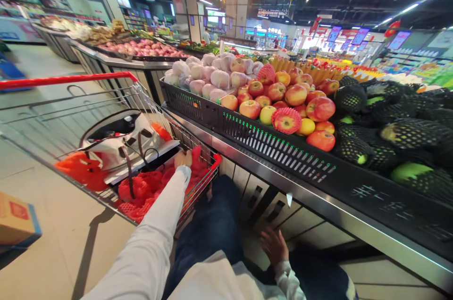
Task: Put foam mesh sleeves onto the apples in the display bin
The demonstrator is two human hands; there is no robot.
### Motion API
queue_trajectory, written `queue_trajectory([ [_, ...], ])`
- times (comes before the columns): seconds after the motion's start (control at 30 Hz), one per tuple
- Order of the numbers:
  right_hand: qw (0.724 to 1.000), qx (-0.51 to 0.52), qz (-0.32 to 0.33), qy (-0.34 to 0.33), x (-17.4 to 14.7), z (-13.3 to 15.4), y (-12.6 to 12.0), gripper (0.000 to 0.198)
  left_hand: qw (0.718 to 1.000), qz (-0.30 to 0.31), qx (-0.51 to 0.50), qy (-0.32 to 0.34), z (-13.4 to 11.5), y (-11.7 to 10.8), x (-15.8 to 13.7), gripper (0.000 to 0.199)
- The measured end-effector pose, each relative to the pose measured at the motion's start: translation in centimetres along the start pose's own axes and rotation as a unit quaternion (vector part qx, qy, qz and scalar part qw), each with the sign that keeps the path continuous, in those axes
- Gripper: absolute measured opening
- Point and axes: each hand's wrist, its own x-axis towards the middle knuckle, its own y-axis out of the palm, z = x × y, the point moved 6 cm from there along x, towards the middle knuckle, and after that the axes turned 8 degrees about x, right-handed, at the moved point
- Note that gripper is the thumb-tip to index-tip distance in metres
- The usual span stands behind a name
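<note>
My left hand [183, 159] reaches down into a shopping cart [208, 168], its fingers curled at a red foam net [196, 153] that sticks up beside it. Other red foam nets [136, 187] lie heaped in the cart next to a white bag [116, 146] with dark straps. Low in front of the display stand, my right hand [275, 245] hangs with fingers apart and nothing in it. Above it, loose apples [249, 109] fill a black crate [269, 149]; one apple [286, 120] wears a pink foam net.
Apples in pale wrapping [218, 78] are at the crate's left. Dark netted green produce [406, 132] lies on the right. Behind is a stand of reddish produce [141, 48]. A cardboard box [16, 222] stands on the floor at left. The metal stand edge [233, 146] runs along the front.
</note>
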Motion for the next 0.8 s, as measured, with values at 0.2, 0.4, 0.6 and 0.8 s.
queue_trajectory([
  [0.2, 0.999, -0.023, -0.037, -0.016, -0.1, -0.1, 0.4, 0.051, 0.986, -0.119, -0.088, 0.079, -5.4, -1.7, -8.5, 0.026],
  [0.4, 0.996, -0.075, -0.044, -0.038, -0.9, -2.1, 2.3, 0.065, 0.843, 0.37, 0.08, 0.381, -5.2, 16.8, -31.8, 0.028],
  [0.6, 0.984, -0.117, -0.082, -0.106, -0.7, -2.9, 1.6, 0.043, 0.746, 0.472, 0.103, 0.459, -1.8, 22.6, -37.8, 0.02],
  [0.8, 0.972, -0.124, -0.142, -0.139, -0.1, -1.3, -0.2, 0.038, 0.768, 0.435, 0.05, 0.467, -2.6, 23.4, -34.8, 0.036],
])
